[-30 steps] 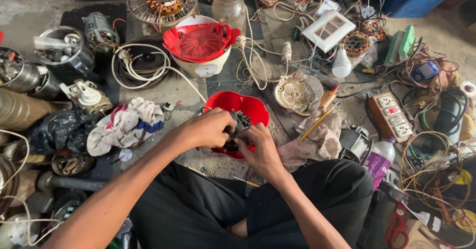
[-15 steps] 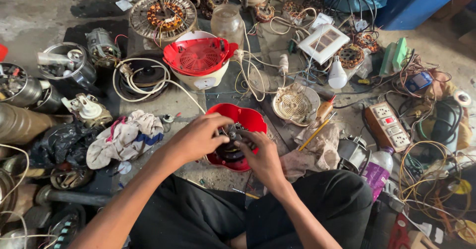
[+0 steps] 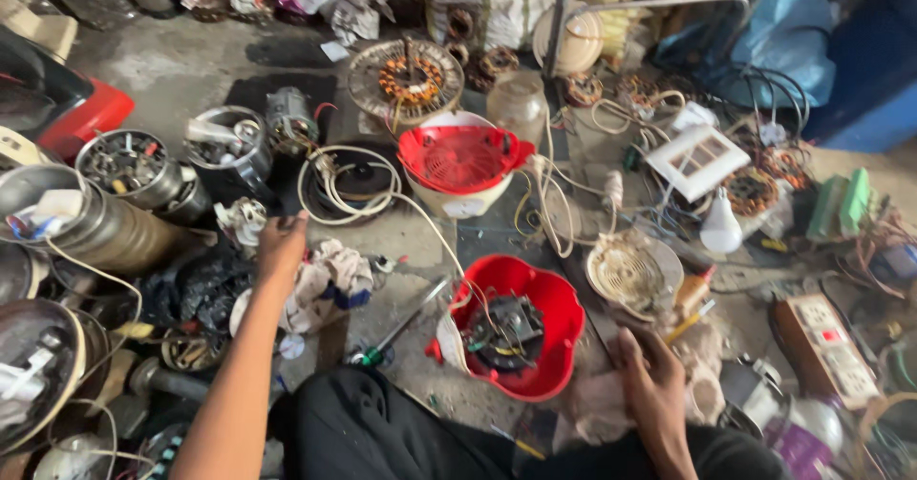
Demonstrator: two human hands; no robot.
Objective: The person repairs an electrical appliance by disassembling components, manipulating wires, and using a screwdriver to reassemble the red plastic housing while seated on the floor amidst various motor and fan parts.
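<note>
A cluttered concrete workshop floor (image 3: 239, 64) surrounds me. My left hand (image 3: 280, 248), fingers loose and empty, reaches left of centre toward a small white part (image 3: 241, 220). My right hand (image 3: 652, 377) rests open on a rag (image 3: 597, 405) beside the red motor housing (image 3: 546, 320), bottom centre: rigid, probably light, best gripped by its rim.

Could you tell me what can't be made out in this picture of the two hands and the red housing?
- Left hand, head view: the fingertips blur into the clutter, so whether they touch anything is unclear.
- Right hand, head view: the palm faces down on a rag; anything beneath is hidden.
- Red housing, head view: the motor inside is too small and dark for detail.
- Tins, head view: their contents are too small to identify.
</note>
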